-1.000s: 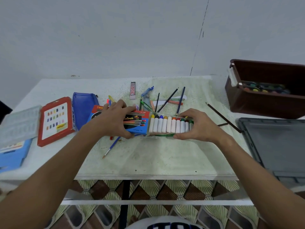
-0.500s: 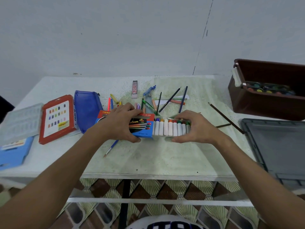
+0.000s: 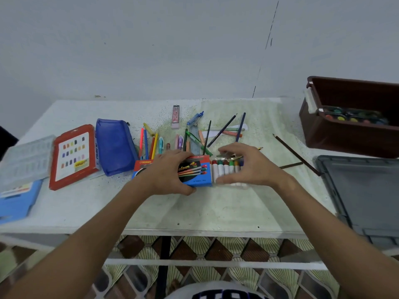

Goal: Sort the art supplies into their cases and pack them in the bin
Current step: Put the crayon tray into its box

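1. Marker box (image 3: 197, 172): blue-and-red carton lying flat near the middle of the counter (image 3: 194, 210), toward its front edge; a tray of markers (image 3: 226, 169) projects from its right end, with white barrels and coloured caps showing.
2. Left hand (image 3: 166, 173): grip curled over the carton, fingers across the top and thumb at the near edge, holding it against the counter.
3. Right hand (image 3: 248, 167): grip curled round the exposed tray of markers, fingers arched over the far side and thumb at the near side.
4. Loose pencils and pens (image 3: 194, 137): scattered just behind the carton, toward the back of the counter; several dark pencils lie tilted among them.
5. Eraser stick (image 3: 175, 116): lies apart from the scatter, nearer the back edge.
6. Blue pouch (image 3: 115, 145): left of the carton, beside a red case (image 3: 73, 156) printed with colour swatches.
7. Clear tray (image 3: 26, 158) and blue case (image 3: 17, 199): at the left edge of the counter, the tray partly over the case.
8. Brown pencil (image 3: 295, 154): lies diagonally toward the right edge.
9. Brown bin (image 3: 336, 137): off the right back corner, holding a paint palette (image 3: 354, 117).
10. Grey lid (image 3: 367, 190): flat, beside the right edge, in front of the bin.
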{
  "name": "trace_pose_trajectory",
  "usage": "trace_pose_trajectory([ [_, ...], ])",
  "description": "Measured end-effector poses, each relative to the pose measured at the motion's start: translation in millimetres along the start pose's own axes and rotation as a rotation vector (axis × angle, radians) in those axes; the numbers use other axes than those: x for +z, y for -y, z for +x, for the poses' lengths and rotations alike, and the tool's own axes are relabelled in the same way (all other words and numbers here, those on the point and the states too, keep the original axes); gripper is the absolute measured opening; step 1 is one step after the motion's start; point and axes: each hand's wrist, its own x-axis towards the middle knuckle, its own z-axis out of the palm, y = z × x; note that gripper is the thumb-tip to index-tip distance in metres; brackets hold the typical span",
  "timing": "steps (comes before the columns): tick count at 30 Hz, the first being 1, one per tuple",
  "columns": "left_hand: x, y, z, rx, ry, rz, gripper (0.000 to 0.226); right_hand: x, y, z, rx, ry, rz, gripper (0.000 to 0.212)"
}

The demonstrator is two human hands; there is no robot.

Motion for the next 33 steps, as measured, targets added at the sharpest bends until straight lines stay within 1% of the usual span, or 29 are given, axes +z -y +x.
trace_pose_trajectory([
  [2, -4, 4, -1, -0.028, -0.018, -0.007, 0.095, -2, -4, -4, 0.084, -0.134, 0.163, 0.070],
  [4, -6, 6, -1, -0.042, -0.025, -0.018, 0.095, 1, -6, -5, 0.199, -0.251, 0.422, 0.056],
  [6, -7, 6, 1, -0.042, -0.041, -0.039, 0.094, 10, -4, -3, 0.330, -0.260, 0.712, 0.046],
  [8, -8, 2, 4, -0.034, -0.046, -0.025, 0.091, 17, -3, 0, 0.389, -0.268, 0.949, 0.047],
  [10, -7, -1, 8, -0.017, -0.041, 0.050, 0.091, 21, -1, 3, 0.398, -0.282, 1.080, 0.052],
  [14, -4, -13, 14, 0.008, -0.021, 0.135, 0.092, 30, 10, 10, 0.420, -0.222, 1.081, 0.063],
  [18, 1, -23, 20, 0.022, -0.031, 0.117, 0.093, 37, 26, 15, 0.451, -0.136, 1.127, 0.070],
  [19, 2, -24, 21, 0.026, -0.034, 0.124, 0.093, 37, 29, 15, 0.448, -0.110, 1.120, 0.068],
  [22, 2, -27, 25, 0.044, -0.043, 0.185, 0.096, 35, 38, 14, 0.419, -0.045, 1.127, 0.047],
  [25, -3, -25, 24, 0.022, -0.045, 0.120, 0.097, 32, 36, 13, 0.398, -0.055, 1.188, 0.045],
  [27, -10, -21, 23, 0.018, -0.076, 0.070, 0.096, 31, 34, 13, 0.422, -0.054, 1.183, 0.048],
  [30, -19, -16, 22, 0.009, -0.110, 0.075, 0.096, 31, 33, 10, 0.469, 0.003, 1.212, 0.042],
  [33, -20, -14, 20, -0.006, -0.138, 0.097, 0.100, 33, 38, 9, 0.464, 0.058, 1.311, 0.043],
])
